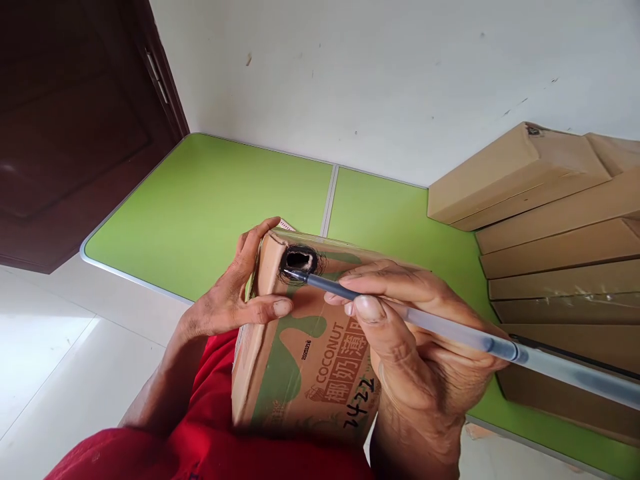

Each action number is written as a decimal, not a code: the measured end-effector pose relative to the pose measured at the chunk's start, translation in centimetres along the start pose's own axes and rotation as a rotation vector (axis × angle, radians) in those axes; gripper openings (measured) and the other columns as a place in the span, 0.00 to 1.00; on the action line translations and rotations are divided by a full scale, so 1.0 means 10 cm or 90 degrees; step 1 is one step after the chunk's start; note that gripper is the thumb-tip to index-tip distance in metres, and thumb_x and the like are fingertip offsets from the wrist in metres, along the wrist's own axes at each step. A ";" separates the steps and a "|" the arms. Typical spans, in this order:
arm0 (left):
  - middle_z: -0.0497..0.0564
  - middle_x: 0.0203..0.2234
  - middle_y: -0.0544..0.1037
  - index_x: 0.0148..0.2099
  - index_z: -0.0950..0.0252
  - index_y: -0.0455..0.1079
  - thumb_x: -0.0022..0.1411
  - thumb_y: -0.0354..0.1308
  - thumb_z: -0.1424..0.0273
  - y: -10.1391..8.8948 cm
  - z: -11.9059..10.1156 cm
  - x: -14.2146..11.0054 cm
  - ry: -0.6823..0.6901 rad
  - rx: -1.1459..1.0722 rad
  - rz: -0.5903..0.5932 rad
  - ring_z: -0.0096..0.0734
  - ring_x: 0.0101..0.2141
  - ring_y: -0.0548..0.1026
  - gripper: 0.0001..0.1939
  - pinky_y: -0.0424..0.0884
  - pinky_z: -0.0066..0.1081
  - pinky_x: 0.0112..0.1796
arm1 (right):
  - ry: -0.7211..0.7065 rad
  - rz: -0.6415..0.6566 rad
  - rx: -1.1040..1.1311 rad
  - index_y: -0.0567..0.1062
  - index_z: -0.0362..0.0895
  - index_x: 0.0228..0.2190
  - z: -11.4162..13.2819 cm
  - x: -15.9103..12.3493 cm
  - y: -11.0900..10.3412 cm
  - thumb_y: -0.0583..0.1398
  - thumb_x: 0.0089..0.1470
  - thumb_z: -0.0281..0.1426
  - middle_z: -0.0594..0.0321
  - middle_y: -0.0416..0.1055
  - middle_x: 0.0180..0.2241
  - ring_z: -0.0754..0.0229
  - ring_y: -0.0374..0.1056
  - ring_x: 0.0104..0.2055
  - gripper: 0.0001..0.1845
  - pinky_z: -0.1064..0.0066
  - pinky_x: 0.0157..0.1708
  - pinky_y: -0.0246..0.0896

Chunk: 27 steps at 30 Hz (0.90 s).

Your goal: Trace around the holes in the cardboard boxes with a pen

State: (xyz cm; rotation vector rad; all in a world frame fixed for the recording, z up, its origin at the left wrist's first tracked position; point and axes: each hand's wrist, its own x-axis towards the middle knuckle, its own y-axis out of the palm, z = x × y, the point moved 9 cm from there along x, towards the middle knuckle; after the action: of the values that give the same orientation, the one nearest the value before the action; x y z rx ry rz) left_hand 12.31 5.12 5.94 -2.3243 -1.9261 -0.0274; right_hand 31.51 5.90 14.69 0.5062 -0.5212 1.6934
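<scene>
A brown cardboard box (320, 360) with green patches, the printed word COCONUT and handwritten digits leans against my red clothing. Near its upper corner is a small hole (299, 260), ringed by thick black ink and loose scribbled lines. My left hand (240, 287) grips that corner, thumb on the printed face and fingers round the far edge. Pinched between thumb and fingers of my right hand (420, 333) is a pen (450, 328) with a clear barrel and dark grip. Its tip meets the inked rim at the hole's lower left.
Behind the box stretches a green folding table (210, 200) with a metal edge and a centre seam. Several cardboard boxes (555, 233) are stacked on its right side. A white wall (350, 80) rises behind, and a dark door (75, 120) stands at the left.
</scene>
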 end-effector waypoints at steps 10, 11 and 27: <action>0.68 0.77 0.59 0.86 0.61 0.42 0.63 0.71 0.36 -0.02 0.01 0.00 0.000 0.023 0.005 0.76 0.79 0.52 0.66 0.48 0.72 0.78 | -0.007 -0.060 0.017 0.89 0.50 0.43 -0.07 -0.03 -0.20 0.69 0.68 0.28 0.64 0.81 0.30 0.57 0.75 0.29 0.07 0.61 0.30 0.70; 0.68 0.76 0.60 0.86 0.60 0.42 0.63 0.71 0.36 -0.02 0.01 0.00 -0.003 0.022 0.002 0.76 0.79 0.52 0.66 0.48 0.72 0.78 | 0.007 -0.078 0.023 0.89 0.50 0.42 -0.09 -0.04 -0.24 0.69 0.68 0.29 0.64 0.81 0.30 0.58 0.75 0.28 0.06 0.62 0.28 0.69; 0.54 0.69 0.79 0.81 0.49 0.63 0.57 0.74 0.45 -0.42 0.55 -0.24 -0.131 -0.198 -0.208 0.70 0.70 0.73 0.53 0.76 0.55 0.66 | 0.381 -0.079 -0.459 0.72 0.47 0.32 -1.45 0.74 -1.21 0.55 0.82 0.45 0.68 0.67 0.26 0.62 0.67 0.30 0.25 0.70 0.30 0.60</action>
State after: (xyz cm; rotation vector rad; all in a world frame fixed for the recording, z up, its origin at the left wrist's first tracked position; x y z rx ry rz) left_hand 7.43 4.11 0.58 -2.2319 -2.5525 -0.1317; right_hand 41.47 22.38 8.25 -0.4695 -0.5908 1.3245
